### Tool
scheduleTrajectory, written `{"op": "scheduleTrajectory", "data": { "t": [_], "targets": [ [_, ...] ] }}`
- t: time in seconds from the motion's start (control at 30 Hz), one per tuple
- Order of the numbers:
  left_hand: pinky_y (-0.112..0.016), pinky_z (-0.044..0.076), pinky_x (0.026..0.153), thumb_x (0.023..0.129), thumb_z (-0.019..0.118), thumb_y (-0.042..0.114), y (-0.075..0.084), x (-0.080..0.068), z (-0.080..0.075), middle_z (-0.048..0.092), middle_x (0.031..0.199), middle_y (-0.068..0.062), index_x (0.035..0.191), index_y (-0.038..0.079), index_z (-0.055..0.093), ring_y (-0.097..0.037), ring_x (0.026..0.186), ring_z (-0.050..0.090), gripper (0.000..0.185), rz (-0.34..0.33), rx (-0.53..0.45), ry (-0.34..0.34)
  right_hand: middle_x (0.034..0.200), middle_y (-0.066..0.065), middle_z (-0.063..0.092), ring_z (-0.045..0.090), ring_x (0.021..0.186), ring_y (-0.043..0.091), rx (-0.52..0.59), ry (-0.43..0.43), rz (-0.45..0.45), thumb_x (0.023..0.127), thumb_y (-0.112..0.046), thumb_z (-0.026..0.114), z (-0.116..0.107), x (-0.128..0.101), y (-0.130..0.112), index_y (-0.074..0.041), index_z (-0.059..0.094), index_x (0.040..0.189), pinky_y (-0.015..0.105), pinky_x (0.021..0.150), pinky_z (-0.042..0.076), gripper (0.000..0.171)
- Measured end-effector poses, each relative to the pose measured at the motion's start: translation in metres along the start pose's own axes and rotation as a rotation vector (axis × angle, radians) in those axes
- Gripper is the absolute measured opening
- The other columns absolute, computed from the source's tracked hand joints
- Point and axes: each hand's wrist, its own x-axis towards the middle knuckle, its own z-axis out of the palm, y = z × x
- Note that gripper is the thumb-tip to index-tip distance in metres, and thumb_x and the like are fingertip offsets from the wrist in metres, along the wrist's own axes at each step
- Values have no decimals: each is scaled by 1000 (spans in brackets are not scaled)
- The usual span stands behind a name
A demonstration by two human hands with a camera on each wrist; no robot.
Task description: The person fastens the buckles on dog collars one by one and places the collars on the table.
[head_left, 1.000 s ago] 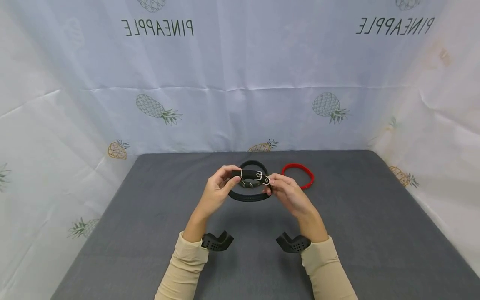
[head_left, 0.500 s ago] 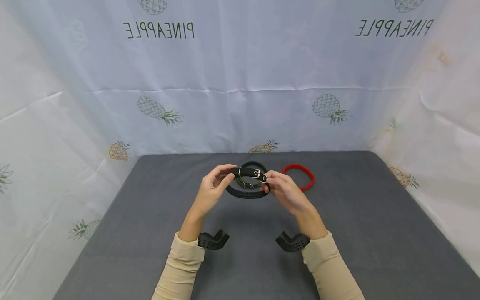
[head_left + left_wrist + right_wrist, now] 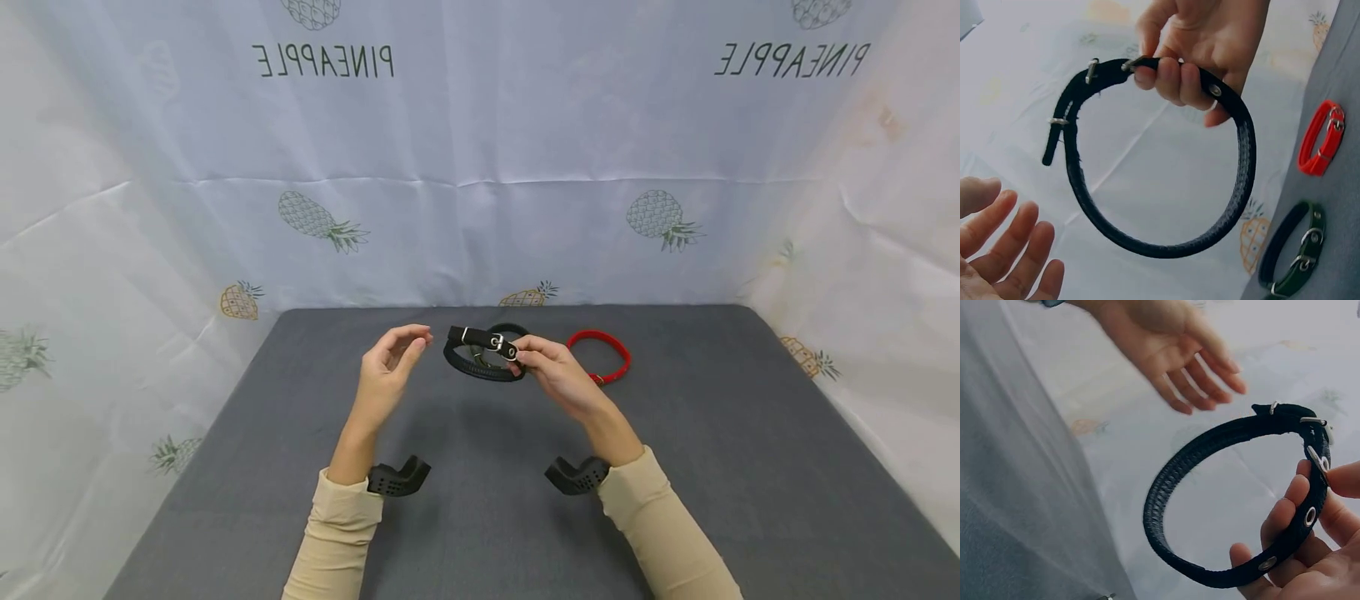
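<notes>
A black dog collar (image 3: 471, 336), buckled into a loop, is held up above the table by my right hand (image 3: 566, 379). Thumb and fingers pinch its strap beside the metal buckle and D-ring. In the left wrist view the whole collar (image 3: 1247, 150) hangs as a ring, its strap tail poking out past a metal keeper. My left hand (image 3: 378, 387) stands to the left of it, apart, fingers loosely bent around nothing. From the right wrist view, metal eyelets show along the collar (image 3: 1159, 500) near the right fingers, with the left hand (image 3: 1169, 353) beyond it.
A dark green collar (image 3: 1313, 250) with metal fittings lies on the grey table (image 3: 480, 533), partly hidden behind the black one in the head view. A red collar (image 3: 626, 358) lies right of it. A pineapple-print cloth (image 3: 480, 242) stands behind.
My left hand has let go of the black collar and moved left, away from it. My right hand still holds the collar, which has shifted slightly left and up.
</notes>
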Motion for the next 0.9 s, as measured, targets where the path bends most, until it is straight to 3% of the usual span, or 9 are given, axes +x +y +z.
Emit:
{"op": "scheduleTrajectory", "data": {
  "t": [0.2,0.37,0.5,0.6,0.77,0.9],
  "targets": [
    [-11,50,91,97,54,3,-4,0,-6,65,97,15,116,-13,58,0,94,65,25,21,0,54,90,-8,56,51,93,10,-115,12,2,101,-12,46,7,14,11,1,59,106,34,91,42,19],
    [-12,52,88,97,54,3,-5,0,-10,67,92,13,114,-11,59,0,90,65,22,15,0,70,95,-7,59,55,89,6,-196,29,-35,101,-8,47,15,28,24,13,56,113,27,86,47,26],
    [-13,52,86,97,55,3,-6,1,-14,67,90,10,112,-11,60,-1,86,65,21,10,1,91,101,13,63,56,85,-1,-269,42,-75,99,-5,50,26,39,35,12,58,113,25,82,50,24],
    [-13,53,85,97,55,3,-6,1,-16,67,88,12,111,-11,60,0,84,65,21,12,2,105,107,25,62,57,86,2,-347,63,-107,97,-5,53,34,46,44,9,61,112,27,81,50,22],
    [-14,53,82,96,55,3,-6,1,-20,67,86,15,107,-3,63,1,82,64,15,16,-10,123,107,22,65,58,91,19,-488,124,-160,95,-5,58,46,56,60,4,65,110,25,79,48,19],
    [-14,53,81,96,54,1,-5,0,-22,68,85,13,106,-2,64,-2,81,65,14,28,-22,138,103,20,65,55,82,21,-547,172,-168,93,-5,60,52,65,70,2,68,107,20,70,44,17]
  ]
}}
